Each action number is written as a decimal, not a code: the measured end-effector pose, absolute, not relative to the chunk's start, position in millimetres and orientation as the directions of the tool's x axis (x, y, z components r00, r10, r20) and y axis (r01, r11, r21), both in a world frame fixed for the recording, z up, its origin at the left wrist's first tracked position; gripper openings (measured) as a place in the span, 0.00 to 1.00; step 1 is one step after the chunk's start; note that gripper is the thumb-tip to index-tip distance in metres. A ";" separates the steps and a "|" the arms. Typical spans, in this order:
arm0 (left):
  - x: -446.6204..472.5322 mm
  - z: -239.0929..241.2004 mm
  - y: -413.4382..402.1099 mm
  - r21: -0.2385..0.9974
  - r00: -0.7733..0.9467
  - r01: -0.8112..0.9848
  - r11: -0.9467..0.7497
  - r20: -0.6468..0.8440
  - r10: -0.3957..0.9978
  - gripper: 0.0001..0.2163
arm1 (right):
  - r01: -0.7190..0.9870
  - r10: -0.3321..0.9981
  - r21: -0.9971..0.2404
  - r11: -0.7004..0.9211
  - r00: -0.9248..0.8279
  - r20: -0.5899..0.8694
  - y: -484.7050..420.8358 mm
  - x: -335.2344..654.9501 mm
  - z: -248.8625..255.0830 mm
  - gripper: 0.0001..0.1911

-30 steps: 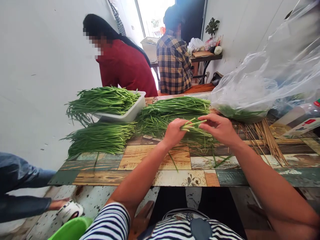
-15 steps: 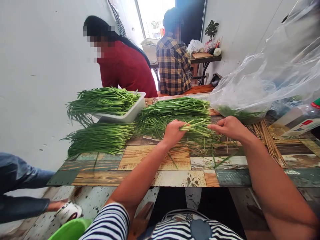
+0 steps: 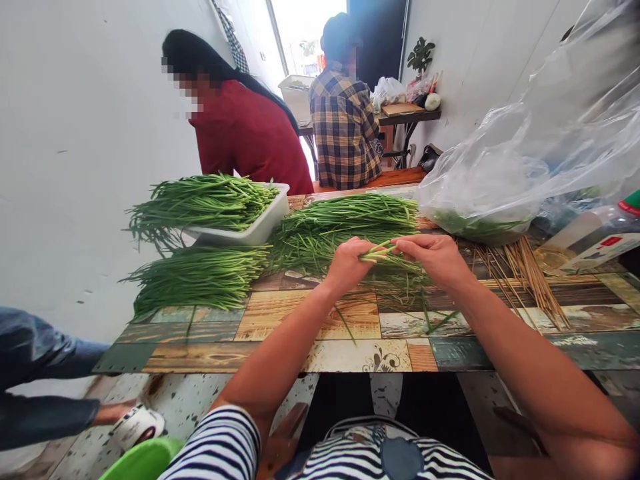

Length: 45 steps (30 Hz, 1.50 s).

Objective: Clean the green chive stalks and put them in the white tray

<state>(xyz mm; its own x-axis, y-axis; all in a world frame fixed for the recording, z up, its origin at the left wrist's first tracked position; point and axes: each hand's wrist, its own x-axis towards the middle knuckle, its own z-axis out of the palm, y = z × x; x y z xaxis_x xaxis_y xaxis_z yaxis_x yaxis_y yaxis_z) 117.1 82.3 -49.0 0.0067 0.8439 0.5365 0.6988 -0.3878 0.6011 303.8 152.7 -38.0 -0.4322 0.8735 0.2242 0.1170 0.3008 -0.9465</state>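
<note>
My left hand is closed around a small bunch of garlic chives, their pale stem ends pointing right. With thumb and forefinger pinched, my right hand grips the tip of a chive at the end of that bunch. Behind and under both hands spreads a loose pile of chives on the table. Farther left lies a neat stack of chives, and above it more chives heap over a white plastic tray.
Thin wooden skewers lie right of my right hand. Behind them stand a clear plastic bag with greens inside and a bottle of yellowish liquid. Two people, one in a red top, one in a plaid shirt, sit beyond the table.
My right hand has moved left, from apart from the bunch to pinching a stem end at it. My left hand stays in place with its chives.
</note>
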 end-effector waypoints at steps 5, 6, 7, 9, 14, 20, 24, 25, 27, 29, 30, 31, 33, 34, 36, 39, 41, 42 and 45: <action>116.2 -49.6 81.0 0.617 -0.030 0.700 -0.360 0.529 0.848 0.05 | 0.190 0.951 -0.936 0.297 -0.148 0.271 175.4 317.8 -40.3 0.17; 115.9 -50.0 81.0 0.619 -0.037 0.702 -0.352 0.525 0.850 0.05 | 0.234 0.952 -0.923 0.305 -0.096 0.290 177.5 321.0 -37.5 0.18; 115.8 -50.6 81.0 0.621 -0.042 0.704 -0.346 0.522 0.852 0.05 | 0.271 0.948 -0.909 0.316 -0.057 0.312 177.3 323.3 -33.3 0.19; 116.5 -51.6 81.3 0.618 -0.044 0.709 -0.340 0.519 0.853 0.05 | 0.323 0.931 -0.875 0.362 -0.071 0.359 170.4 323.5 -23.0 0.22; 121.7 -49.5 80.1 0.575 0.011 0.732 -0.364 0.525 0.851 0.04 | 0.337 0.783 -0.744 0.578 -0.485 0.389 147.9 306.5 -18.6 0.25; 118.4 -42.3 78.0 0.553 -0.019 0.760 -0.341 0.544 0.839 0.05 | 0.412 0.867 -0.775 0.479 -0.358 0.346 174.6 323.7 -37.8 0.25; 112.6 -43.2 79.2 0.623 -0.176 0.734 -0.270 0.559 0.810 0.06 | 0.453 0.820 -0.741 0.495 -0.525 0.227 176.6 336.6 -25.7 0.20; 112.2 -43.2 79.1 0.628 -0.184 0.729 -0.274 0.565 0.804 0.06 | 0.483 0.781 -0.699 0.527 -0.600 0.174 173.8 335.7 -23.6 0.18; 112.5 -42.6 78.6 0.621 -0.176 0.729 -0.288 0.576 0.798 0.06 | 0.558 0.723 -0.568 0.605 -0.684 0.099 168.6 331.0 -23.8 0.13; 113.5 -41.9 77.9 0.630 -0.175 0.716 -0.302 0.580 0.796 0.07 | 0.606 0.696 -0.415 0.679 -0.712 0.099 167.1 326.4 -29.0 0.09; 113.9 -41.8 77.7 0.644 -0.182 0.701 -0.306 0.576 0.797 0.07 | 0.603 0.678 -0.367 0.709 -0.725 0.118 168.2 325.4 -32.3 0.08; 114.0 -41.9 77.7 0.660 -0.190 0.686 -0.306 0.568 0.801 0.07 | 0.585 0.656 -0.347 0.733 -0.742 0.137 170.2 325.4 -35.4 0.08; 113.9 -42.7 78.2 0.679 -0.200 0.672 -0.297 0.551 0.810 0.07 | 0.530 0.611 -0.369 0.764 -0.777 0.149 176.0 328.4 -39.7 0.12; 113.7 -43.3 78.5 0.678 -0.198 0.676 -0.290 0.545 0.815 0.07 | 0.515 0.600 -0.383 0.767 -0.787 0.144 178.9 330.6 -40.7 0.14; 113.7 -44.4 79.1 0.664 -0.179 0.690 -0.287 0.542 0.821 0.06 | 0.558 0.634 -0.356 0.750 -0.761 0.142 182.8 334.7 -40.9 0.16; 114.4 -45.6 79.5 0.647 -0.142 0.699 -0.305 0.543 0.827 0.05 | 0.695 0.736 -0.245 0.676 -0.627 0.255 180.6 335.4 -38.0 0.10; 114.8 -46.3 79.6 0.635 -0.122 0.707 -0.311 0.542 0.831 0.05 | 0.713 0.737 -0.227 0.663 -0.570 0.364 173.9 331.8 -34.9 0.07; 114.8 -46.8 79.9 0.629 -0.114 0.713 -0.311 0.541 0.833 0.05 | 0.689 0.714 -0.230 0.687 -0.582 0.390 169.7 329.2 -33.6 0.07; 113.8 -48.6 81.1 0.610 -0.097 0.727 -0.315 0.545 0.833 0.06 | 0.606 0.631 -0.185 0.774 -0.707 0.320 159.0 321.7 -32.9 0.09</action>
<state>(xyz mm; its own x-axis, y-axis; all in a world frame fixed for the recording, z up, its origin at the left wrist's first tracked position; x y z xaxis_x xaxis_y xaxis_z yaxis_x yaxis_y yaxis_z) 113.8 81.1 -48.6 -0.0969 0.8327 0.5452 0.7272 -0.3148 0.6100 321.7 159.0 -32.9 -0.7070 0.6306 0.3200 0.6061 0.7735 -0.1853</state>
